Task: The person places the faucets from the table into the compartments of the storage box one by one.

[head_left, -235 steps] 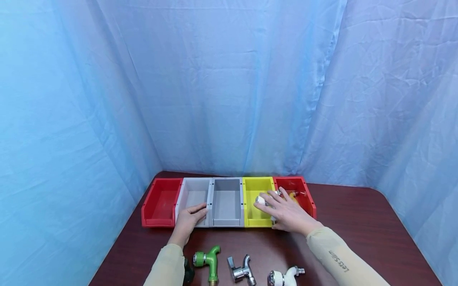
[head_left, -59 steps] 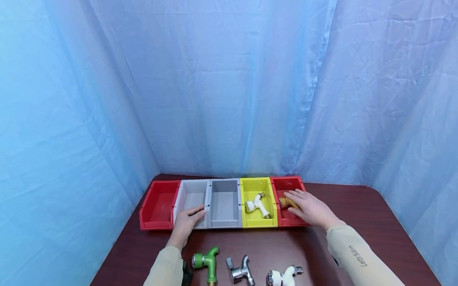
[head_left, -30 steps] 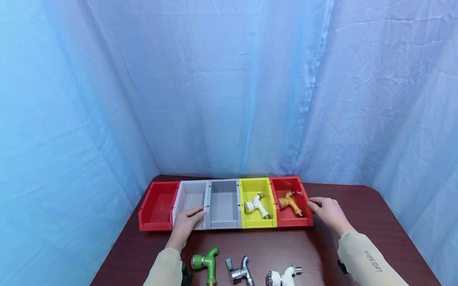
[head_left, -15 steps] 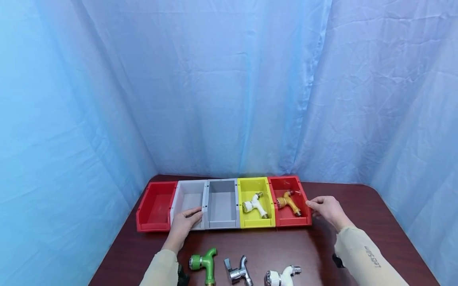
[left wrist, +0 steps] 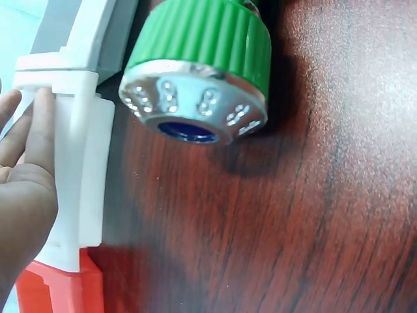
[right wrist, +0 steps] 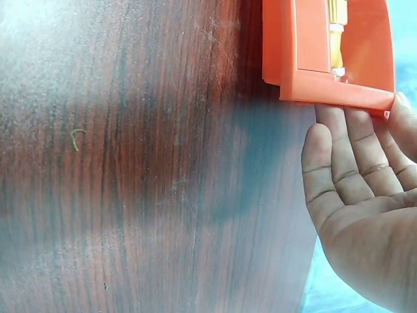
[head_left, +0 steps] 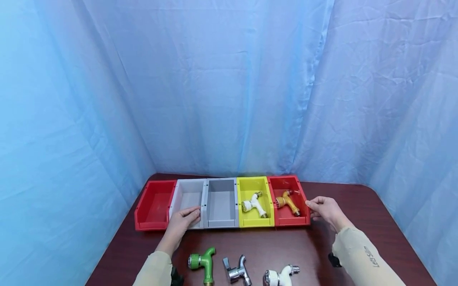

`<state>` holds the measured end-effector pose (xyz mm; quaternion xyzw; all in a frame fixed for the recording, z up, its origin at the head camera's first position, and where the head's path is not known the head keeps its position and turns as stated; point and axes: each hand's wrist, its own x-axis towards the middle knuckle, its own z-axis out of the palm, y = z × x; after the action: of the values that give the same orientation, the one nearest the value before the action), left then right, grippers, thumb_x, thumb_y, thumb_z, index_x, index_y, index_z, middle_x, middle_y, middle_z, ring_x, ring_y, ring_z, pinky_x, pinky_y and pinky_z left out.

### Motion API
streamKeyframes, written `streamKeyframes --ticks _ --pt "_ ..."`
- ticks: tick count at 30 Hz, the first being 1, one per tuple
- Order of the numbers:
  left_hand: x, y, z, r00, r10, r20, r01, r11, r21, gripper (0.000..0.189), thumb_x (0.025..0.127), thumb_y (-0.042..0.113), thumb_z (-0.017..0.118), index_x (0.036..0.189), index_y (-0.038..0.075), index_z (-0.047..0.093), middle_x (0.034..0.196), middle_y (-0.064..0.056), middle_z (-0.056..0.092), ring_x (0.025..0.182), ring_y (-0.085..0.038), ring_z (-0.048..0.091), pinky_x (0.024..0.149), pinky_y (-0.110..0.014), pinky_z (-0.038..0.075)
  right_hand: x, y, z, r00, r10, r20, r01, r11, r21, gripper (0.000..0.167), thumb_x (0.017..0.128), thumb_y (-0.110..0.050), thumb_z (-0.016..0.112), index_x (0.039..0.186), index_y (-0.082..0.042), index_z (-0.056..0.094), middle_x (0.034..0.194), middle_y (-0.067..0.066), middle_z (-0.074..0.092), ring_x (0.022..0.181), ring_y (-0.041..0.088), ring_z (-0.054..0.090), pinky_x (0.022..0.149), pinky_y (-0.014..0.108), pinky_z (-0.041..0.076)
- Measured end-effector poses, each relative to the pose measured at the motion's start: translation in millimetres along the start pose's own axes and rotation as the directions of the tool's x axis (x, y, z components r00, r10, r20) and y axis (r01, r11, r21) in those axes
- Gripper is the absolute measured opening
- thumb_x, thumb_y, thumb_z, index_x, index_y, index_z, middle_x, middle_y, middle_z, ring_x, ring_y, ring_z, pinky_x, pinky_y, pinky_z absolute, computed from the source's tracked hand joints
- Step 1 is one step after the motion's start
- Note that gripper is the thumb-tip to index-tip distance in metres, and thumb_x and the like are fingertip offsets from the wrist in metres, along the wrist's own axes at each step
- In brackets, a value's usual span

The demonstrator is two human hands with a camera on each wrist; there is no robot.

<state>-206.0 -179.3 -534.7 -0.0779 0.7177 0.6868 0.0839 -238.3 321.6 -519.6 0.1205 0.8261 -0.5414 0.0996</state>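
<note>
My left hand (head_left: 182, 220) reaches into the white bin (head_left: 191, 190), fingertips by the wall shared with the grey bin (head_left: 221, 194). In the left wrist view, its extended fingers (left wrist: 42, 134) touch the white rim. At the right end of the row, my right hand (head_left: 327, 210) touches the side of the red bin (head_left: 302, 194). The right wrist view has its fingers (right wrist: 368, 150) fairly straight against the outer wall, thumb at the rim. An amber tap (head_left: 287, 202) lies inside that bin. A white tap (head_left: 255, 204) lies in the yellow bin (head_left: 247, 182).
Nearer on the dark wooden table (head_left: 358, 198) lie a green tap (head_left: 205, 264), a chrome lever tap (head_left: 237, 272) and a white tap with a ribbed knob (head_left: 282, 276). Another red bin (head_left: 155, 202) closes the row's left end. Blue curtains (head_left: 229, 87) surround the table.
The white tap came to lie in the yellow bin. My right hand left the amber tap and moved right to the red bin's outer side. My left hand stayed at the white bin.
</note>
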Motion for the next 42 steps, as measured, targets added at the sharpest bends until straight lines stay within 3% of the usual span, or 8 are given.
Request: streamKeyframes --ticks 6,11,17,24,30,33,38,42 --pt "-10.4 8.6 -1.3 1.000 0.018 -0.001 -0.018 0.999 0.031 0.042 0.099 0.024 0.069 0.137 0.005 0.066 0.132 -0.018 0.067 0.115 -0.028 0.070 0.100 -0.040 0.054 -1.0 -3 0 0.999 0.033 -0.001 -0.033 0.999 0.012 0.031 0.101 -0.023 0.066 0.109 0.007 0.066 0.088 0.009 0.069 0.077 0.022 0.068 0.081 0.044 0.063" --pt "-20.5 15.8 -0.1 0.997 0.080 -0.019 -0.078 0.991 0.105 0.041 0.098 0.026 0.071 0.134 0.007 0.068 0.131 -0.015 0.068 0.113 -0.029 0.070 0.097 -0.039 0.057 -2.8 -6 0 0.998 0.057 -0.006 -0.057 0.998 0.009 0.035 0.101 -0.026 0.067 0.112 0.007 0.065 0.091 0.010 0.070 0.078 0.023 0.069 0.081 0.043 0.063" --pt "-32.4 28.0 15.5 0.984 0.174 0.034 -0.177 0.950 0.259 0.034 0.098 0.027 0.071 0.129 0.014 0.073 0.132 -0.009 0.069 0.121 -0.030 0.066 0.099 -0.040 0.057 -2.5 -7 1 0.998 0.065 -0.013 -0.066 0.998 -0.010 0.035 0.101 -0.027 0.067 0.108 0.007 0.064 0.092 0.011 0.071 0.078 0.023 0.070 0.080 0.043 0.063" --pt "-45.0 36.2 47.8 0.949 0.204 0.239 -0.290 0.862 0.415 0.041 0.098 0.039 0.068 0.136 0.021 0.069 0.138 -0.005 0.065 0.131 -0.033 0.058 0.106 -0.053 0.050 -3.6 -7 2 0.997 0.073 -0.012 -0.073 0.997 -0.008 0.032 0.101 -0.027 0.067 0.104 0.005 0.065 0.088 0.010 0.072 0.077 0.023 0.070 0.078 0.041 0.063" --pt "-56.9 31.5 77.0 0.884 0.251 0.394 -0.443 0.718 0.537 0.059 0.095 0.050 0.069 0.146 0.023 0.059 0.152 -0.004 0.054 0.142 -0.037 0.047 0.114 -0.061 0.038 -6.1 -9 2 0.996 0.084 -0.015 -0.084 0.996 -0.012 0.032 0.101 -0.027 0.067 0.104 0.005 0.064 0.088 0.011 0.071 0.078 0.024 0.070 0.077 0.039 0.063" --pt "-61.7 27.3 88.6 0.864 0.217 0.454 -0.470 0.669 0.575 0.069 0.093 0.053 0.069 0.152 0.023 0.052 0.158 -0.005 0.047 0.145 -0.039 0.040 0.115 -0.064 0.035 -5.6 -8 2 0.997 0.078 -0.013 -0.078 0.997 -0.014 0.032 0.101 -0.027 0.066 0.104 0.005 0.064 0.089 0.011 0.071 0.078 0.024 0.069 0.077 0.039 0.063" --pt "-70.0 19.5 107.3 0.850 0.145 0.507 -0.474 0.630 0.615 0.076 0.091 0.056 0.071 0.157 0.030 0.044 0.164 -0.002 0.038 0.150 -0.039 0.031 0.114 -0.066 0.035 -3.8 -5 1 0.997 0.078 -0.016 -0.079 0.997 -0.015 0.032 0.101 -0.028 0.066 0.104 0.004 0.064 0.089 0.011 0.070 0.078 0.023 0.069 0.077 0.039 0.063" --pt "-78.4 12.6 123.8 0.821 0.138 0.553 -0.529 0.546 0.649 0.082 0.087 0.057 0.075 0.158 0.037 0.039 0.166 0.000 0.032 0.152 -0.042 0.026 0.114 -0.067 0.033 -3.5 -2 1 0.997 0.073 -0.017 -0.073 0.997 -0.024 0.032 0.101 -0.029 0.066 0.103 0.003 0.064 0.090 0.010 0.070 0.078 0.024 0.068 0.077 0.039 0.063"
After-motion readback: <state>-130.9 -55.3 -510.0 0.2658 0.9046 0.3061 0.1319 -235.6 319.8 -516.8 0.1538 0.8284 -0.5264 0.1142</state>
